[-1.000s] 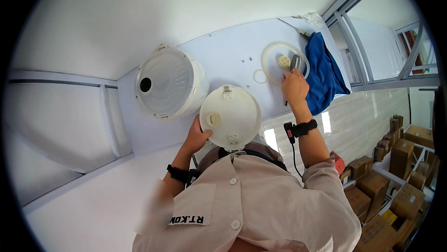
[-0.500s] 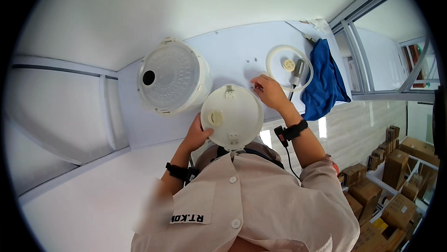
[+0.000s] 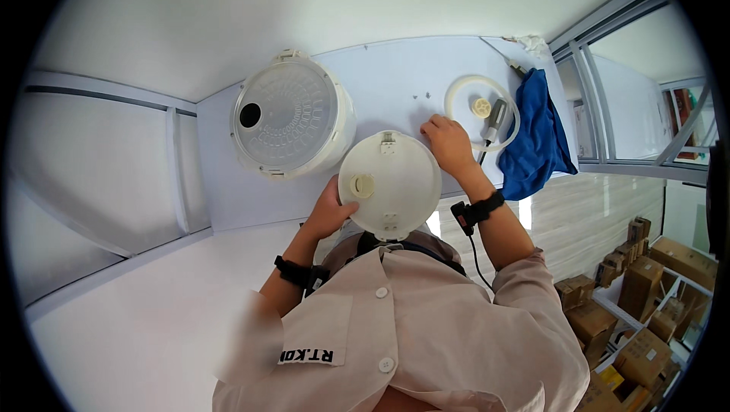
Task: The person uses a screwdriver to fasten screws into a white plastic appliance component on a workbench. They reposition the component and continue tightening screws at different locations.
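Note:
My left hand (image 3: 331,205) grips the left edge of a round white plastic lid (image 3: 403,193), thumb on its face. The lid is tipped up at the table's front edge, with its flat face toward me. On that face are a cream round cap (image 3: 363,185), a metal-fitted latch bracket (image 3: 388,143) at the top and another bracket at the bottom. My right hand (image 3: 450,144) is just right of the lid, over the table, its fingers curled together. Whatever its fingertips hold, if anything, is hidden. Several small dark screws (image 3: 422,96) lie beyond it.
At the left stands a large white drum (image 3: 346,119) with a translucent cover (image 3: 293,127) and a dark round hole. Right of my right hand lie a white ring (image 3: 454,86), a cream cap (image 3: 480,108), a grey-handled screwdriver (image 3: 496,117), a blue cloth (image 3: 534,134) and another screwdriver (image 3: 520,70).
The whole view has shifted a little, so the table things sit slightly further right. My right fingers have curled in more, a bit further from me. My left hand keeps its grip on the lid.

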`<act>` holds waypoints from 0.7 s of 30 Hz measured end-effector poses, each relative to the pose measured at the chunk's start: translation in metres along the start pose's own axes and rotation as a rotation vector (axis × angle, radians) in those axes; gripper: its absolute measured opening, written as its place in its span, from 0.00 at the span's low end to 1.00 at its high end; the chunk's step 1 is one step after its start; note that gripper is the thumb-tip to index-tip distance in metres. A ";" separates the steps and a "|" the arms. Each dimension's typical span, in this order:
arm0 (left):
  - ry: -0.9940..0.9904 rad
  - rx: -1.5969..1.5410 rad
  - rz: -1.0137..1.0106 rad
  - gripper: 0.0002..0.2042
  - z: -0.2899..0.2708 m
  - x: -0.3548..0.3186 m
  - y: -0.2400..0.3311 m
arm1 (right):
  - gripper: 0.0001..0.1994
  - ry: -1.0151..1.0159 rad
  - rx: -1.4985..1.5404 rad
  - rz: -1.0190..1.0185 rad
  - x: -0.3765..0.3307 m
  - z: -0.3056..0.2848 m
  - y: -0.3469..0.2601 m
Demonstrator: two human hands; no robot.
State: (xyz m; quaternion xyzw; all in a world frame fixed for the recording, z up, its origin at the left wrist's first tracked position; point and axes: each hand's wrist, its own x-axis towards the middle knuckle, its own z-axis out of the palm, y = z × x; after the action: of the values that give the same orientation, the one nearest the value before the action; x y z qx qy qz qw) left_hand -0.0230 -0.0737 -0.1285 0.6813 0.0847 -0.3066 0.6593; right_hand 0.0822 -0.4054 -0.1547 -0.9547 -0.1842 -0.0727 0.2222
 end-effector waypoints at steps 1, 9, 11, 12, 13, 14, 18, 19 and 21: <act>-0.007 0.011 0.010 0.36 0.002 0.005 0.002 | 0.05 0.010 0.001 0.013 -0.001 -0.002 0.004; 0.076 -0.105 0.179 0.33 0.044 0.054 0.007 | 0.05 0.286 0.358 0.218 -0.029 -0.059 -0.011; 0.091 -0.134 0.190 0.32 0.048 0.069 0.006 | 0.05 0.278 0.407 0.183 -0.040 -0.065 -0.029; 0.096 -0.150 0.180 0.31 0.048 0.076 0.008 | 0.05 0.277 0.434 0.189 -0.045 -0.063 -0.034; 0.101 -0.166 0.169 0.31 0.048 0.081 0.009 | 0.05 0.275 0.462 0.195 -0.049 -0.059 -0.038; 0.106 -0.166 0.147 0.31 0.050 0.084 0.015 | 0.05 0.273 0.490 0.202 -0.054 -0.056 -0.041; 0.165 0.033 0.228 0.34 0.049 0.090 0.028 | 0.05 0.230 0.556 0.254 -0.063 -0.047 -0.045; 0.188 0.130 0.290 0.35 0.046 0.092 0.025 | 0.05 0.231 0.554 0.215 -0.065 -0.042 -0.045; 0.232 0.341 0.345 0.37 0.048 0.082 0.034 | 0.05 0.215 0.532 0.181 -0.068 -0.040 -0.044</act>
State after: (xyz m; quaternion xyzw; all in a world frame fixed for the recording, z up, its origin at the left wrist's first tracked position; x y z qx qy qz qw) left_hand 0.0453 -0.1465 -0.1408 0.8174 -0.0102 -0.1194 0.5635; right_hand 0.0001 -0.4082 -0.1170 -0.8624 -0.0863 -0.1024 0.4883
